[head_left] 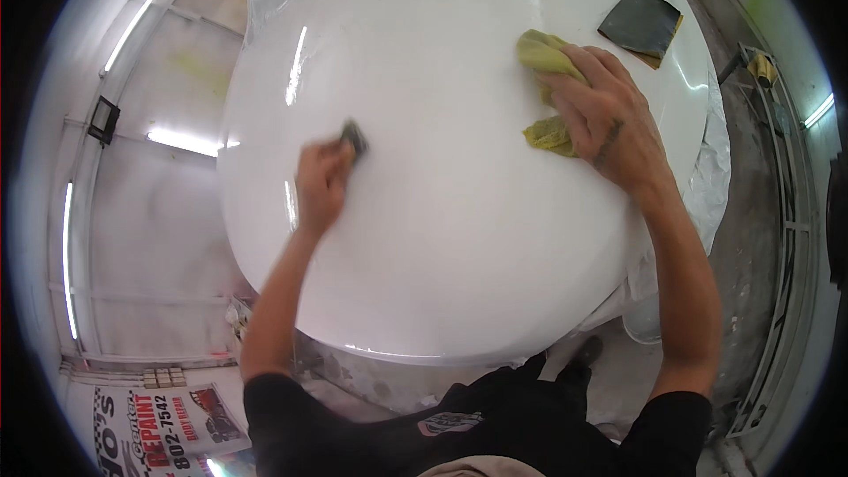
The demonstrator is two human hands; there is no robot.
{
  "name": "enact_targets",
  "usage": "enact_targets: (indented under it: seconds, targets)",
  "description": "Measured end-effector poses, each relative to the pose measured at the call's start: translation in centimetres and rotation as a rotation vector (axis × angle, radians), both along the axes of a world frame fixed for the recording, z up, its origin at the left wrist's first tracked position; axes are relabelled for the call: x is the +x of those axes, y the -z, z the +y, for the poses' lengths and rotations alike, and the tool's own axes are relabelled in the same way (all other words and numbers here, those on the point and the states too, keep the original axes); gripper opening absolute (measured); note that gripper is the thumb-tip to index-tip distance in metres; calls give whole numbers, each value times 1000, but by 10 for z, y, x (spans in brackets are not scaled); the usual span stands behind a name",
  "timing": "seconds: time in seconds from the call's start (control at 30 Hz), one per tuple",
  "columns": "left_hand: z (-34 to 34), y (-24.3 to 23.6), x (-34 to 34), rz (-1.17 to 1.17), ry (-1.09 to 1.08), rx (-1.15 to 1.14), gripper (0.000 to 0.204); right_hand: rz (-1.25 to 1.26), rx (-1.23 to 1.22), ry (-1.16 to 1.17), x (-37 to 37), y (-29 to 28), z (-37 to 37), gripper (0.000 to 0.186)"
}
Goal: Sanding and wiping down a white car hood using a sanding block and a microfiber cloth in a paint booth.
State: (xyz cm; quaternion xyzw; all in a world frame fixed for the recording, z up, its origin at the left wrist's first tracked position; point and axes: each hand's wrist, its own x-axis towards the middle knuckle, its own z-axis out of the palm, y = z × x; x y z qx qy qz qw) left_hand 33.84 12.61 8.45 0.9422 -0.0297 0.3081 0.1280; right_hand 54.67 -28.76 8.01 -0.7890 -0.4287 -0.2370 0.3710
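A glossy white car hood (424,238) spreads out in front of me. My left hand (321,184), blurred by motion, is closed around a small dark piece (355,140) that looks like folded sandpaper, at the hood's left-middle. My right hand (609,115) presses on the right part of the hood, its fingers closed over a crumpled yellow cloth (546,53); one end of the cloth sticks out below the fingers. Beyond that hand lies a dark grey square sheet of sandpaper (640,22) with a tan underside showing at its edge.
Clear plastic sheeting (712,168) hangs along the hood's right edge. White walls with lit tube lights (181,141) rise on the left. A metal rack (782,283) stands on the right, and a printed banner (168,428) lies at lower left.
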Motion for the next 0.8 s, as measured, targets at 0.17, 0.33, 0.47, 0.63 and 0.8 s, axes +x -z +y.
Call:
enact_targets:
  seconds: [0.17, 0.33, 0.47, 0.63, 0.8]
  targets:
    - [106, -74, 181, -7, -341, 189, 13, -28, 43, -81, -5, -9, 14, 23]
    - [37, -8, 128, 30, -158, 88, 12, -35, -20, -1, 5, 16, -2, 20]
    - [-42, 6, -19, -2, 84, 117, 15, -7, 16, -30, 2, 9, -2, 18]
    - [38, -55, 148, -28, -72, 111, 11, -38, 25, -36, 2, 2, 11, 18]
    - [38, -38, 186, -4, -262, 171, 17, -30, -7, -34, 4, 16, 11, 22]
